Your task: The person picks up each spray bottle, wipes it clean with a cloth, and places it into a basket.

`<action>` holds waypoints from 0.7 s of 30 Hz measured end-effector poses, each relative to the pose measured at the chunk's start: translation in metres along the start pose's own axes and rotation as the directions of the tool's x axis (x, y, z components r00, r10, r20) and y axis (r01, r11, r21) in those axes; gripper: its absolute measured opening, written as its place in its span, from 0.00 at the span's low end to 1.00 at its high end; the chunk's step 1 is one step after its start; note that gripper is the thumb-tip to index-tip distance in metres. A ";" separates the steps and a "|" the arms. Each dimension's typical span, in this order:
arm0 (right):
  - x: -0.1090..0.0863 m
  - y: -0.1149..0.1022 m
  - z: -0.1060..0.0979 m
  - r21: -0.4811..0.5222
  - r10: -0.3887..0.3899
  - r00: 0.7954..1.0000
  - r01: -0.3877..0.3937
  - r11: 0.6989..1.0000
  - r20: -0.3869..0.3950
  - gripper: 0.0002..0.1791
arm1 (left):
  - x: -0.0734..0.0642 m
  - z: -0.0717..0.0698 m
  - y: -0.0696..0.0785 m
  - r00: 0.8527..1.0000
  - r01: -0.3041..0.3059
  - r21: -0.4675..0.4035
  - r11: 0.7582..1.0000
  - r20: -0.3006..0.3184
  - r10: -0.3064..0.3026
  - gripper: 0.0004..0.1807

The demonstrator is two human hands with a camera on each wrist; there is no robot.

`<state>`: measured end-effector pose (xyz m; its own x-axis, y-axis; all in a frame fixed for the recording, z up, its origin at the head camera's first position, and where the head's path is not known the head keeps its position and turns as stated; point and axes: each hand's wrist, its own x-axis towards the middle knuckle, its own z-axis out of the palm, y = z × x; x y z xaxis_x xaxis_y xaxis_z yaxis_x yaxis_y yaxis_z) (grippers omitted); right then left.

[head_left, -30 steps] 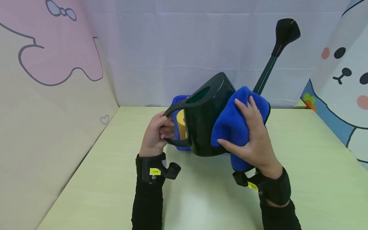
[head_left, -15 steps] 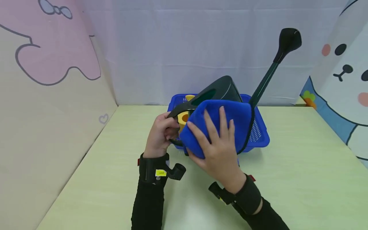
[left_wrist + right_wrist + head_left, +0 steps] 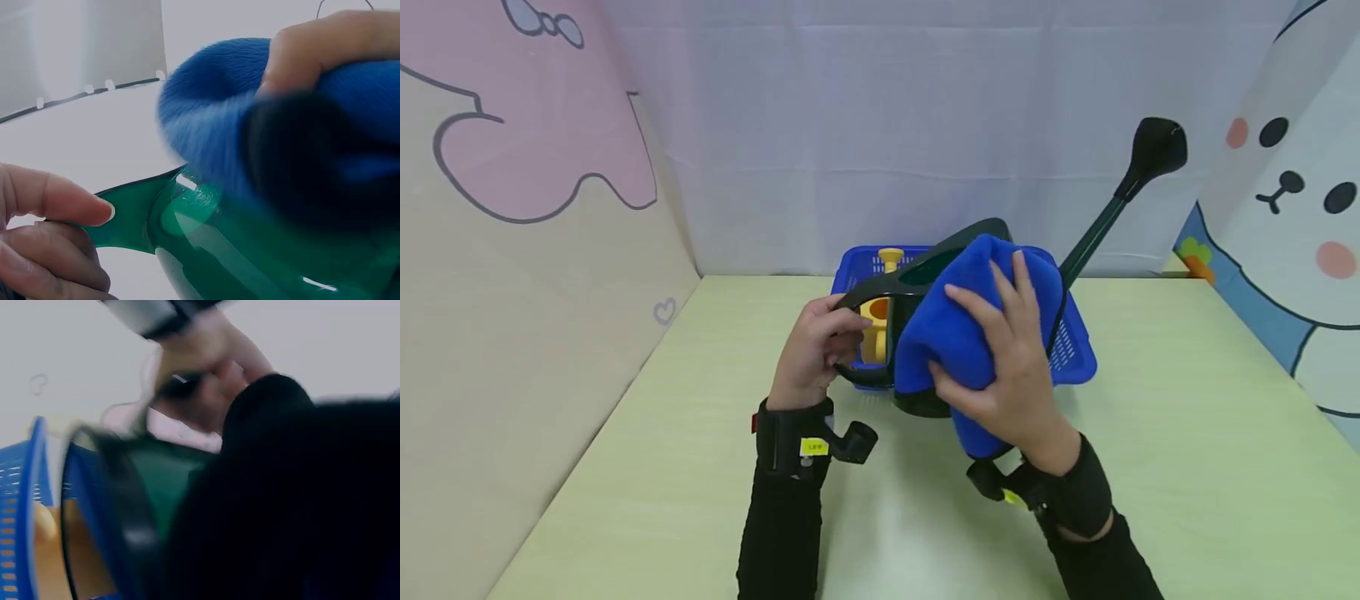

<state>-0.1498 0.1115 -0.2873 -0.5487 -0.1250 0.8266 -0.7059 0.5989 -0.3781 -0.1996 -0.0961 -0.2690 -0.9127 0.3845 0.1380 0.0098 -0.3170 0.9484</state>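
Observation:
A dark green watering can [image 3: 921, 406] is held tilted above the table, its long spout [image 3: 1093, 233] rising to a black head [image 3: 1159, 148] at the right. My left hand [image 3: 820, 350] grips its handle [image 3: 868, 289]; in the left wrist view the thumb lies along the handle. My right hand [image 3: 1015, 367] holds a bunched blue cloth [image 3: 951, 333] against the can's side, fingers spread over it and thumb at its lower fold. The cloth hides most of the can's body. In the right wrist view a dark blurred shape covers much of the work.
Behind the can a blue plastic basket [image 3: 1078, 354] stands on the pale green table [image 3: 1187, 433], with a yellow toy-like thing [image 3: 880, 312] in it. A white curtain [image 3: 850, 125] hangs at the back, and printed walls flank both sides.
My right hand and the cloth swept left across the can, then back right a little. The can has come down slightly, its spout head lower. My left hand keeps its grip.

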 end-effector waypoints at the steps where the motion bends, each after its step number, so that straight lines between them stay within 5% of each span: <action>1: 0.001 0.004 -0.005 0.062 0.041 0.999 -0.041 0.997 -0.002 0.36 | 0.000 0.000 0.000 1.000 0.006 0.007 1.000 0.001 -0.006 0.13; 3: 0.002 0.012 -0.016 0.195 0.153 0.988 -0.153 0.969 0.012 0.35 | 0.000 0.000 0.000 1.000 0.007 0.017 1.000 0.009 -0.007 0.13; 6: 0.003 0.021 -0.029 0.358 0.339 0.940 -0.333 0.872 0.049 0.35 | -0.002 -0.001 0.001 0.999 -0.009 0.032 0.999 0.031 0.008 0.12; 8: 0.004 0.023 -0.034 0.415 0.427 0.902 -0.415 0.809 0.069 0.36 | -0.004 -0.001 0.002 0.999 -0.017 0.043 0.999 0.041 0.015 0.12; 10: 0.004 0.023 -0.035 0.423 0.464 0.883 -0.445 0.789 0.065 0.36 | -0.005 0.000 0.003 0.999 -0.020 0.047 0.999 0.047 0.017 0.12; 17: 0.003 0.013 -0.018 0.213 0.263 0.959 -0.237 0.948 -0.101 0.36 | -0.005 0.001 0.003 0.999 -0.028 0.022 0.999 0.037 0.027 0.13; 21: 0.000 0.003 -0.004 0.033 0.145 0.975 -0.141 0.989 -0.170 0.39 | -0.005 0.001 0.001 0.999 -0.038 0.005 0.999 0.035 0.038 0.13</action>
<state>-0.1499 0.1158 -0.2870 -0.5608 0.0995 0.8219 -0.6359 0.5840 -0.5046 -0.1947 -0.0969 -0.2682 -0.8967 0.4026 0.1838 0.0466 -0.3271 0.9438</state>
